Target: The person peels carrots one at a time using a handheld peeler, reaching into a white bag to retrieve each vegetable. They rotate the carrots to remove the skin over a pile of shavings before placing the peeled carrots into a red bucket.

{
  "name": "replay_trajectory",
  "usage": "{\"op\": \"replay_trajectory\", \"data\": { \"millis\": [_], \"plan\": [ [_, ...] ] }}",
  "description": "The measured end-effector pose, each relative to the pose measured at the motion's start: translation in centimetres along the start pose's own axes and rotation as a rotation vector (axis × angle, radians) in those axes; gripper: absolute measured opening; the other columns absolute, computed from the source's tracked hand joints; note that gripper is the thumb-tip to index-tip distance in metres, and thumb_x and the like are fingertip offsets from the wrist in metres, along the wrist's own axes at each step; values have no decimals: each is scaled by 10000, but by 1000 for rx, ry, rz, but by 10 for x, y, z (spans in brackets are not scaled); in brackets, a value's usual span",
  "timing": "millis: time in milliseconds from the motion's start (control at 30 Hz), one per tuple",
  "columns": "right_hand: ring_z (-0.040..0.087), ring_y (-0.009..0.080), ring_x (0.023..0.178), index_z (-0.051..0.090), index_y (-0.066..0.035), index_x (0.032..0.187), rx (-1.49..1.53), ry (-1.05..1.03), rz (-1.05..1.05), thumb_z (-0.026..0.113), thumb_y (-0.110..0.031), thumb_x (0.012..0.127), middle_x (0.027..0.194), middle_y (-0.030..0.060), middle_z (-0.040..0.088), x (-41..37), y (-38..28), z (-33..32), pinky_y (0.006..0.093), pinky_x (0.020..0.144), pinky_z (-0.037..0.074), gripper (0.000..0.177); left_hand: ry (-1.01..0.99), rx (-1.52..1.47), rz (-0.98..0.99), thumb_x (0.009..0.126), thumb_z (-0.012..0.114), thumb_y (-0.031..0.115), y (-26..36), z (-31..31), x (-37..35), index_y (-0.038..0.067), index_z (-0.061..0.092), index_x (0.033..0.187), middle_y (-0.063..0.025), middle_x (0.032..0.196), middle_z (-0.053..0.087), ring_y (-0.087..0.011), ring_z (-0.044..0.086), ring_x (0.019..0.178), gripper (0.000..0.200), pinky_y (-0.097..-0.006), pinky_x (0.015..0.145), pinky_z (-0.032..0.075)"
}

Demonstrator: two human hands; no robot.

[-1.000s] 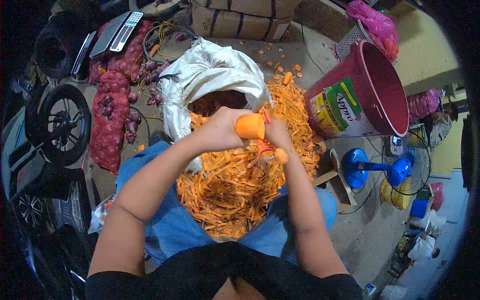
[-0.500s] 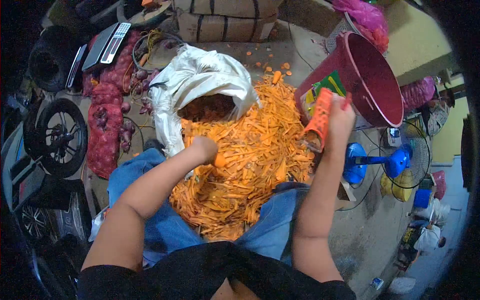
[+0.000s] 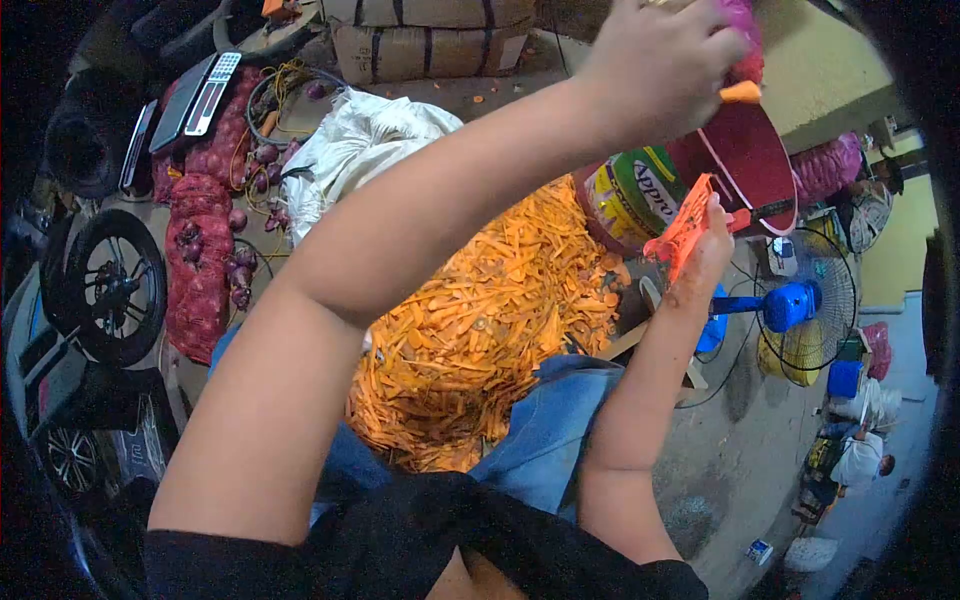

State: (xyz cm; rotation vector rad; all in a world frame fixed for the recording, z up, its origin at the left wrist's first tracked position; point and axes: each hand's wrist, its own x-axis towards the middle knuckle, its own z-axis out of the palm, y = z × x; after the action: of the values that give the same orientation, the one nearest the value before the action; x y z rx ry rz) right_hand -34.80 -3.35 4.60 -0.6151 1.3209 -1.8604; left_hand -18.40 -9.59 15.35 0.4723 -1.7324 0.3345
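My left hand (image 3: 660,70) is raised across to the upper right, its fingers curled round a carrot (image 3: 741,93) whose end sticks out over the bucket. The dark red bucket (image 3: 690,160) is tilted, its mouth facing right, with a green and yellow label on its side. My right hand (image 3: 708,250) grips an orange-red slotted plastic peeler (image 3: 690,225) in front of the bucket. Between my knees lies a big heap of carrot peelings (image 3: 480,310). A white woven sack (image 3: 345,150) stands behind the heap, partly covered by my left arm.
At the left are red net bags of onions (image 3: 195,270), a scale (image 3: 195,105) and a motorcycle wheel (image 3: 115,285). A blue fan (image 3: 800,305) stands at the right, with a cable on the floor. Cardboard boxes (image 3: 430,50) are at the back. Another person (image 3: 858,460) is far right.
My left hand has swung from the heap up and right to above the bucket, carrying the carrot. My right hand has shifted slightly right and down, turning the peeler.
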Motion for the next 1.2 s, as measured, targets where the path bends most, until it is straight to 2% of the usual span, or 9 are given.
{"op": "replay_trajectory", "data": {
  "millis": [100,200,267,467,600,700,767,867,1200],
  "plan": [
    [462,100,626,506,-25,831,-84,-65,92,479,-228,785,710,11,490,-13,10,13,238,551,377,209,-294,64,-109,599,555,192,-40,6,-105,117,510,849,-46,844,503,-213,475,824,265,-333,679,367],
    [515,140,649,489,8,864,162,-286,302,505,-199,765,769,46,530,-26,37,37,250,582,423,230,-778,-9,-852,651,512,194,-72,-30,-257,42,510,930,-147,920,503,-297,464,889,318,-356,752,372],
    [516,131,663,489,10,877,102,-337,393,507,-186,762,775,44,532,-28,68,41,247,590,428,229,-901,-69,-1089,651,469,153,-70,-71,-299,21,544,821,-203,790,524,-316,504,788,228,-370,692,398],
    [525,121,664,483,13,889,-18,-455,558,504,-154,758,777,41,534,-39,86,60,234,588,434,213,-1053,227,-1481,668,467,175,-95,-108,-452,0,495,898,-196,916,507,-319,476,876,291,-379,756,377],
    [522,105,665,485,0,877,-94,-432,534,514,-148,754,785,31,533,-34,99,65,229,591,428,195,-976,313,-1435,680,465,201,-107,-76,-452,8,497,938,-192,925,510,-317,478,883,323,-372,768,377],
    [519,90,677,491,-16,860,-120,-419,523,520,-150,753,794,20,534,-33,107,72,227,598,422,174,-1358,152,-1406,696,452,209,-144,-28,-506,0,486,959,-201,887,523,-336,486,854,338,-380,763,379],
    [522,94,670,484,-16,878,-197,-409,525,520,-157,754,803,26,535,-32,112,73,231,598,424,191,-926,144,-1057,751,438,240,-159,18,-593,1,497,940,-167,789,559,-278,532,786,311,-354,696,425],
    [528,109,652,480,-9,886,-244,-364,561,521,-163,754,779,30,538,-30,116,79,237,595,428,206,-1136,81,-1358,754,436,243,-165,22,-530,1,497,941,-164,787,560,-273,533,782,312,-349,693,427],
    [435,50,569,508,-46,806,-573,-368,409,500,-173,776,677,-15,494,-5,149,75,192,516,360,131,-1181,2,-1484,764,429,252,-189,42,-540,3,497,943,-153,782,562,-254,538,770,315,-336,680,432]
  ]
}}
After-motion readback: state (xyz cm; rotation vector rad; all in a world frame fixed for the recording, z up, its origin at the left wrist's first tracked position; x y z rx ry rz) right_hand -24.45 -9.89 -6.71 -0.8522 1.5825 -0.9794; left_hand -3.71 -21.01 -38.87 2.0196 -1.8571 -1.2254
